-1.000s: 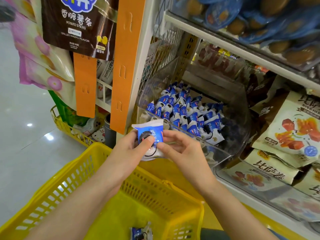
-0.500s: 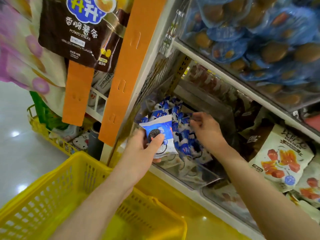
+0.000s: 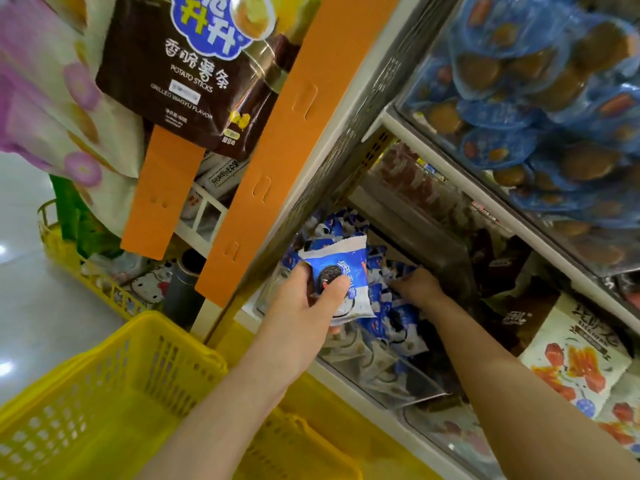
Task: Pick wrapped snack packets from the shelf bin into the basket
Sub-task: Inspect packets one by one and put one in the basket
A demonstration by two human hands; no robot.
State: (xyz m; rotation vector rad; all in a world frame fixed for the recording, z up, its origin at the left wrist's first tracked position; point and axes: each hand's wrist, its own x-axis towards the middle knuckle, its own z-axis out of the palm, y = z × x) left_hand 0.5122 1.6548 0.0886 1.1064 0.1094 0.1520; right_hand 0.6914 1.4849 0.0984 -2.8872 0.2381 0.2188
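- Left hand (image 3: 304,306) pinches one packet (image 3: 346,261), thumb across its face, over the near-left corner of the bin (image 3: 374,372).
- Right hand (image 3: 420,289) is down in the pile (image 3: 398,317); fingers hidden, grip unclear.
- Held packet stands on end, long axis near vertical, crimped end up.
- Clear bin sits on a shelf (image 3: 349,388); yellow basket (image 3: 104,393) lower left, over glossy pale floor (image 3: 31,323).

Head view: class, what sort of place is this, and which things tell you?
Most likely a shop's snack aisle: shelves packed with bagged snacks, a bin of blue packets, one in the left hand, and a yellow basket.
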